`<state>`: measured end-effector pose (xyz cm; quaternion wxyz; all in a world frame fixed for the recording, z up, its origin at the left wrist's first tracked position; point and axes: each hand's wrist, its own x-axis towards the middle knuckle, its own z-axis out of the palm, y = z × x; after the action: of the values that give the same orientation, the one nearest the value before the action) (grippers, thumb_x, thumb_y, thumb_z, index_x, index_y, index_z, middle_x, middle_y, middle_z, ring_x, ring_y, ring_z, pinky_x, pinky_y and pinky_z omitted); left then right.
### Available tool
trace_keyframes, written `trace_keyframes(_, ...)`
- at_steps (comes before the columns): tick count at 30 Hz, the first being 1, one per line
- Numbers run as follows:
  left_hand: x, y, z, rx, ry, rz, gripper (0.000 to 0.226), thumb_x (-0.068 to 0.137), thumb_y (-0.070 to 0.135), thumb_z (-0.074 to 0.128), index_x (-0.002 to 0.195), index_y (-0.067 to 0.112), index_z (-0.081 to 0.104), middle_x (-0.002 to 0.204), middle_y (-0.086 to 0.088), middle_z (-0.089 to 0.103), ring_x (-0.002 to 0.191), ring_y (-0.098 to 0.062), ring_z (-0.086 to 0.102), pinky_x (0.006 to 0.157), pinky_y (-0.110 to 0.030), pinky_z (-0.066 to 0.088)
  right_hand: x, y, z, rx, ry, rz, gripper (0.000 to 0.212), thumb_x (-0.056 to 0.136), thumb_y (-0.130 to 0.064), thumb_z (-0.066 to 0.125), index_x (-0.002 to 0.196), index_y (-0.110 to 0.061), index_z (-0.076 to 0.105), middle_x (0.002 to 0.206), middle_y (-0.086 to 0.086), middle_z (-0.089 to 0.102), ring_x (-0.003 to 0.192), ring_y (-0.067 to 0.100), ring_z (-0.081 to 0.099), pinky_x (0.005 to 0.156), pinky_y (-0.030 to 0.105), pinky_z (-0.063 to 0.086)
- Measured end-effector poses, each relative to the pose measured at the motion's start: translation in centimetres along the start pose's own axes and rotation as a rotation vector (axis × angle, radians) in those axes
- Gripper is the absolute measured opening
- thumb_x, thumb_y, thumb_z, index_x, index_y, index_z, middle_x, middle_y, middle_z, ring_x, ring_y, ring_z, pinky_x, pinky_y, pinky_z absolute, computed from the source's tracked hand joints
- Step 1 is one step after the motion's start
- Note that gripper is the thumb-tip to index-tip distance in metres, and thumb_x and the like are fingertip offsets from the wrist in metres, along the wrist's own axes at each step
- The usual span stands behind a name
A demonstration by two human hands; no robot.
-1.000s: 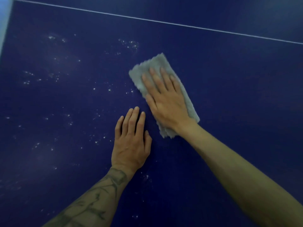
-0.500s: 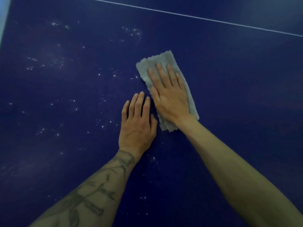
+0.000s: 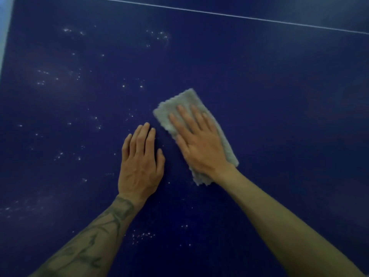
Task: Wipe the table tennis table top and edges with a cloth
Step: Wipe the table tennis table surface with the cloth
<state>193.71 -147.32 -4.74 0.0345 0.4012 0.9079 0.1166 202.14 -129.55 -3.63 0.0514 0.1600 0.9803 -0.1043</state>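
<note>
A grey folded cloth (image 3: 168,112) lies on the dark blue table tennis table top (image 3: 279,116). My right hand (image 3: 199,142) presses flat on the cloth with its fingers spread, pointing away and a little left. The cloth's far end and near corner stick out from under the hand. My left hand (image 3: 139,162) rests flat on the bare table just left of the cloth, holding nothing, a small gap away from it.
White specks of dust (image 3: 77,76) dot the surface left of my hands, and more lie between my forearms (image 3: 141,235). A thin white line (image 3: 219,14) crosses the far part of the table. The table's left edge (image 3: 6,41) shows at the upper left.
My right hand slid the cloth away from me, then back toward me and slightly left. My left hand shifted along with it and now sits a little further from the cloth.
</note>
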Motion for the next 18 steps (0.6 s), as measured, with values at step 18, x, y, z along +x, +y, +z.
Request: trace_keyframes(18,0.1,0.0,-0.1,-0.004,-0.010,-0.011,0.055,0.105,0.024,0.042,0.155,0.000,0.040,0.164,-0.017,0.035,0.155,-0.032,0.031,0.129,-0.052,0.021,-4.0,3.3,-0.2,0.044,0.048,0.460,0.060,0.114,-0.041,0.017,0.172,-0.027,0.008,0.180,0.001,0.001,0.166,0.025,-0.003,0.133,0.053,0.007)
